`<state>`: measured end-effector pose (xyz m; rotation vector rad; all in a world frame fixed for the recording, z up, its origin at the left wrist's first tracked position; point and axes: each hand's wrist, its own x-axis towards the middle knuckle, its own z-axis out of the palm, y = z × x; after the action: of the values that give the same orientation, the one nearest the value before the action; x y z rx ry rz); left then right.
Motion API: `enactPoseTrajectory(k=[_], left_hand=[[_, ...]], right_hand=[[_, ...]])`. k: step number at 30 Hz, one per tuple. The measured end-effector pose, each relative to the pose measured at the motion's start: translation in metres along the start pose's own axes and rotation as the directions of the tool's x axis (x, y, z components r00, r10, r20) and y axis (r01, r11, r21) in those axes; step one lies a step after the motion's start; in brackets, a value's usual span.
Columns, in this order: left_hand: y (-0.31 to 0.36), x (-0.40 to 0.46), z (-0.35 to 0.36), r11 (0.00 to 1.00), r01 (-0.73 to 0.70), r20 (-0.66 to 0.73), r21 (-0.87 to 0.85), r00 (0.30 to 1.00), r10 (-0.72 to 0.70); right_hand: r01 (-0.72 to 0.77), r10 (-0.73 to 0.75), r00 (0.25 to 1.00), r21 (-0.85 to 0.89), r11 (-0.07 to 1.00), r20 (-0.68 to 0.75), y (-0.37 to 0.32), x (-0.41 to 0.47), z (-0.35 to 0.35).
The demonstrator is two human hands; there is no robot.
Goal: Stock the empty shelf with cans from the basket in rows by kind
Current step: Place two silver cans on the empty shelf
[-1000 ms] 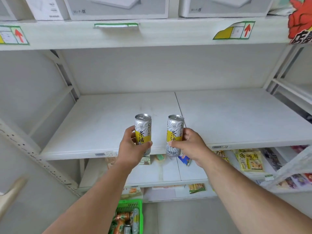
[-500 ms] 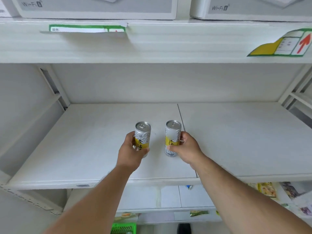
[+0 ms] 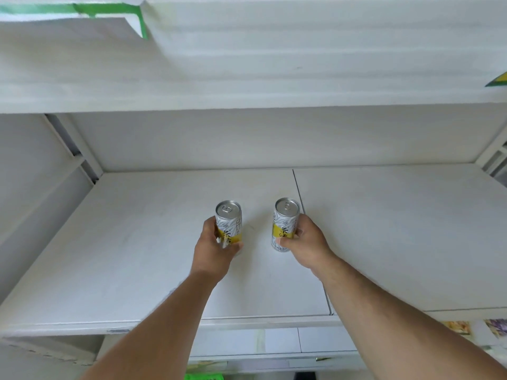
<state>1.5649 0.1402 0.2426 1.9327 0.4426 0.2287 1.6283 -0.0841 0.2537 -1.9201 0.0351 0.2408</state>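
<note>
Two cans over our white shelf [image 3: 137,270]

Our left hand [image 3: 215,249] grips one can [image 3: 229,223], our right hand [image 3: 307,242] the other can [image 3: 285,223]; bare board lies all around, both well inside its front edge.

White shelving unit, pale back panel [image 3: 274,138], even diffuse light. Upper shelf edge [image 3: 247,64] carries a green-bordered label strip [image 3: 82,12] at top left. Slotted upright [image 3: 71,144] at left rear. Lower shelf [image 3: 274,341] shows blurred coloured packets [image 3: 493,326] at right.
</note>
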Motion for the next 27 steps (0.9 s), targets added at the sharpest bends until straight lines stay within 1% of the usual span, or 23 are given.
enactPoseTrajectory(k=[6, 9, 12, 13, 15, 16, 17, 18, 19, 21, 22, 24, 27], left_hand=[[0.007, 0.017, 0.011, 0.999, -0.020, 0.009, 0.027, 1.000, 0.020], [0.008, 0.019, 0.012, 1.000, -0.008, 0.020, 0.030, 1.000, 0.007], [0.006, 0.016, 0.010, 0.999, 0.016, 0.046, 0.047, 0.999, -0.019], [0.006, 0.014, 0.009, 0.998, 0.023, 0.060, 0.060, 0.998, -0.026], [0.002, 0.009, 0.006, 0.998, 0.038, 0.081, 0.058, 0.996, -0.043], [0.000, 0.006, 0.005, 0.998, 0.040, 0.088, 0.040, 0.995, -0.044], [-0.003, 0.001, 0.004, 0.999, 0.039, 0.093, 0.024, 0.995, -0.041], [-0.004, -0.004, 0.003, 0.999, 0.037, 0.097, 0.014, 0.995, -0.039], [-0.005, -0.009, 0.002, 0.999, 0.041, 0.100, 0.010, 0.994, -0.042], [-0.008, -0.017, -0.001, 0.999, 0.047, 0.098, 0.014, 0.994, -0.048], [-0.009, -0.020, -0.002, 0.999, 0.048, 0.093, 0.026, 0.994, -0.050], [-0.009, -0.024, -0.008, 0.998, 0.045, 0.086, 0.053, 0.995, -0.049], [-0.010, -0.025, -0.014, 0.998, 0.063, 0.126, 0.019, 0.990, -0.065]], right_hand=[[0.020, -0.020, 1.000, -0.017, 1.000, 0.005, -0.001, 0.017, 0.007], [0.027, -0.027, 0.999, -0.026, 0.999, 0.018, -0.002, 0.018, 0.007], [-0.017, 0.019, 0.999, -0.037, 0.999, 0.032, 0.003, 0.007, 0.007], [-0.038, 0.039, 0.999, -0.061, 0.997, 0.003, 0.003, -0.002, 0.009], [-0.075, 0.063, 0.987, -0.077, 0.994, -0.147, 0.005, -0.027, 0.018], [-0.052, 0.039, 0.973, -0.052, 0.997, -0.226, 0.005, -0.041, 0.026], [-0.003, -0.001, 0.964, -0.018, 1.000, -0.264, 0.003, -0.056, 0.036], [0.031, -0.030, 0.966, -0.002, 1.000, -0.256, 0.002, -0.066, 0.047], [0.047, -0.047, 0.978, -0.003, 0.999, -0.201, -0.005, -0.076, 0.056], [0.027, -0.027, 0.999, -0.007, 1.000, -0.044, -0.023, -0.085, 0.070], [0.001, -0.001, 1.000, -0.009, 1.000, 0.006, -0.033, -0.087, 0.073], [-0.046, 0.046, 0.998, 0.002, 0.999, 0.043, -0.048, -0.087, 0.075], [-0.104, 0.104, 0.989, -0.003, 0.995, 0.108, -0.047, -0.079, 0.079]])
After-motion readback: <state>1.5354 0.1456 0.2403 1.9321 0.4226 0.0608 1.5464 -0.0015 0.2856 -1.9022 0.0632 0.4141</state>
